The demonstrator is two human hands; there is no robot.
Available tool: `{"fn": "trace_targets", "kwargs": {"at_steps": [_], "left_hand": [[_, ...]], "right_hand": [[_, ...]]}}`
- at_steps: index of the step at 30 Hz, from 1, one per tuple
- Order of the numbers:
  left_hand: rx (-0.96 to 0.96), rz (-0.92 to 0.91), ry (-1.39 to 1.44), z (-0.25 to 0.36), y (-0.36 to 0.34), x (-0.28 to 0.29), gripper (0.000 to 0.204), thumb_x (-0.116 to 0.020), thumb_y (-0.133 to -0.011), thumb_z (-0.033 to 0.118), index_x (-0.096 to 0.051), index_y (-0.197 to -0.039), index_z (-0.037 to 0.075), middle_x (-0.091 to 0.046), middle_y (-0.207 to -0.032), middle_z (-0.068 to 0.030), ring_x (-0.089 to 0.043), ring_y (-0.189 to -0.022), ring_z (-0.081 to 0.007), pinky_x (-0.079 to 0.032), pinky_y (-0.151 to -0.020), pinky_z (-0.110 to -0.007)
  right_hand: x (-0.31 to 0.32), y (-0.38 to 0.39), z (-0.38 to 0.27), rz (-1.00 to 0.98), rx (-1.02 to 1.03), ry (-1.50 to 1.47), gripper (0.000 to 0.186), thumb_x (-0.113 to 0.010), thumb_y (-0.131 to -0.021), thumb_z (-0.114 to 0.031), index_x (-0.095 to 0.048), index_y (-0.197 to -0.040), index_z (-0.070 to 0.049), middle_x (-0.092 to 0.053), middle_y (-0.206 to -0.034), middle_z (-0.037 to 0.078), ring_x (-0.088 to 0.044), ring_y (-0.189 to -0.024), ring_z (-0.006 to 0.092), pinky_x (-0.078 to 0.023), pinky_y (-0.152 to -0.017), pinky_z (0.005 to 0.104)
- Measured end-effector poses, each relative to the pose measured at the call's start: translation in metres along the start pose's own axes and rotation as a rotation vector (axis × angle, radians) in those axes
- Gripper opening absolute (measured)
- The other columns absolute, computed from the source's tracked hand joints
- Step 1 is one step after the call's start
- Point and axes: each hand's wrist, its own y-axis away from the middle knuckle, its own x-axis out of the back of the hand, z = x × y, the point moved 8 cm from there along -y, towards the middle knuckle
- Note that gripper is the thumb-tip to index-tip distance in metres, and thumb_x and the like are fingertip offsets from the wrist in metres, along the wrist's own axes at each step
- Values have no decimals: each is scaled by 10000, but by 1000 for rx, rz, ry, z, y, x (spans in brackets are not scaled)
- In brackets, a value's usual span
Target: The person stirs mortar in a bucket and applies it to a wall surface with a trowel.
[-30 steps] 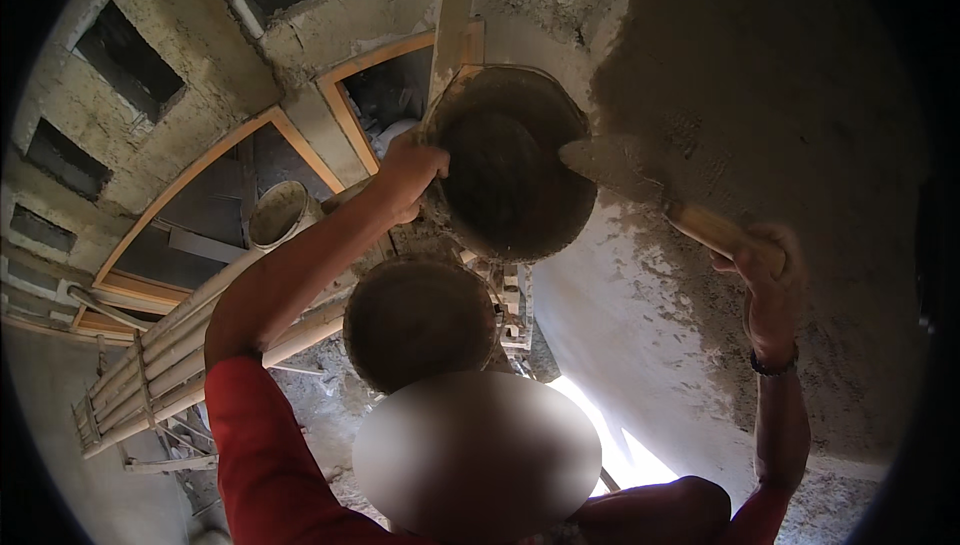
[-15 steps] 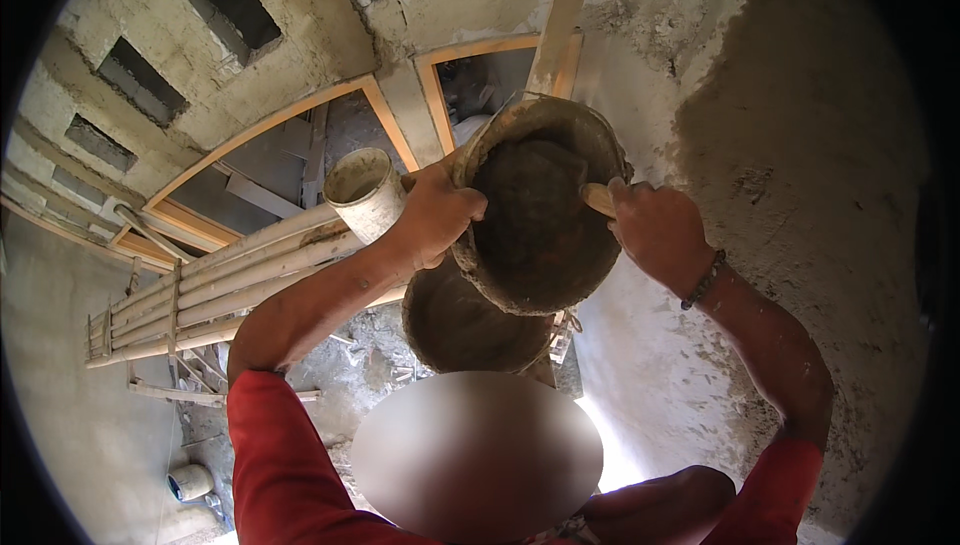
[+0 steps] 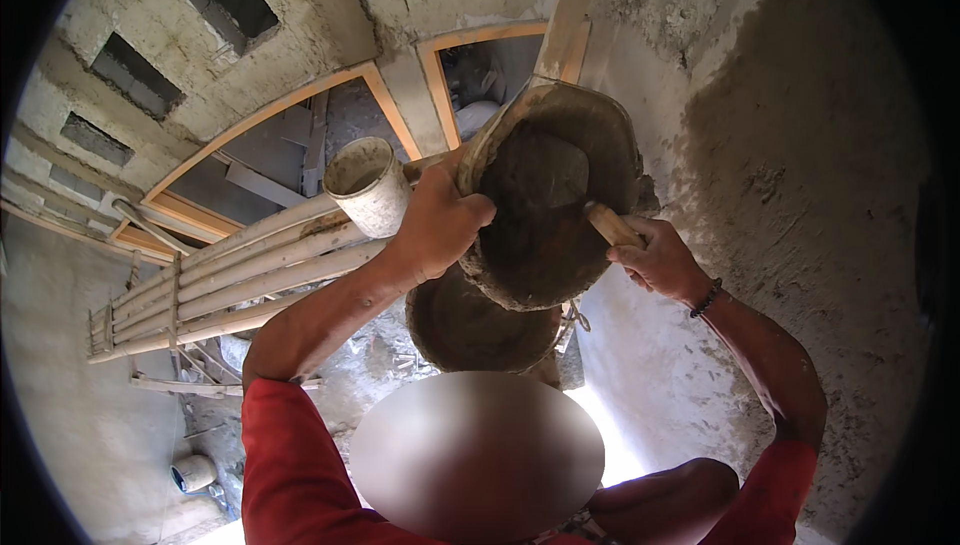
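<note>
My left hand [image 3: 440, 225] grips the near-left rim of a mortar-caked bucket [image 3: 622, 125], which is tilted and has dark wet mix inside. In my right hand [image 3: 660, 260] is the wooden handle of a trowel [image 3: 612, 225]; its blade lies inside the bucket in the mix. Below and partly behind this bucket is a second round mortar-stained bucket [image 3: 440, 330]. A white cylindrical bucket [image 3: 372, 200] stands just left of my left hand.
Lashed bamboo poles [image 3: 240, 290] run across the left over a rubble-strewn lower level. A block wall with openings [image 3: 310, 15], wooden frames [image 3: 370, 85] and an upright plank [image 3: 570, 5] are beyond. A plastered wall [image 3: 800, 195] with a dark damp patch rises at right.
My right hand and trowel moved leftward from the right wall into the bucket. My left hand and the bucket shifted right; since half a second ago the bucket has tilted and more trowel handle shows.
</note>
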Motion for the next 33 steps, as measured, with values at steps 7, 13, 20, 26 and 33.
{"fn": "trace_targets", "kwargs": {"at_steps": [7, 13, 20, 26, 33], "left_hand": [[-35, 1, 91, 14, 7, -5, 594, -514, -702, -71, -536, -1295, -69, -635, -999, -46, -550, -857, -99, -466, -776, -243], [-79, 8, 109, 11, 7, -10, 644, -497, -704, -95, -494, -1347, -66, -634, -1069, -54, -560, -903, -104, -467, -801, -243], [-46, 37, 179, -6, 0, -8, 640, -489, -704, -102, -494, -1343, -67, -631, -1093, -79, -569, -929, -120, -470, -823, -247], [-13, 172, 296, -20, -2, 8, 617, -484, -709, -86, -509, -1326, -66, -634, -1079, -97, -584, -926, -146, -480, -823, -260], [47, 204, 343, -18, -7, 12, 601, -486, -700, -98, -528, -1299, -61, -640, -1065, -112, -607, -919, -176, -506, -806, -283]], "right_hand": [[-12, 4, 0, -27, 40, -78, 446, -695, -871, -90, -539, -1269, 34, -544, -673, 0, -490, -464, 62, -396, -392, 238], [-31, 3, 0, -87, -4, -231, 345, -690, -862, -63, -548, -1163, 28, -529, -662, 5, -495, -460, 64, -386, -377, 242], [-40, 3, -18, 9, 224, 281, 368, -721, -784, -158, -602, -1080, 26, -618, -754, 109, -622, -663, 173, -500, -616, 332], [-38, 5, -29, 86, 214, 254, 401, -728, -779, -164, -626, -1115, 29, -658, -839, 128, -646, -813, 201, -505, -750, 345], [-41, 17, -30, -80, -61, -46, 380, -695, -842, -112, -593, -1175, 41, -570, -664, 34, -518, -491, 94, -418, -441, 269]]}}
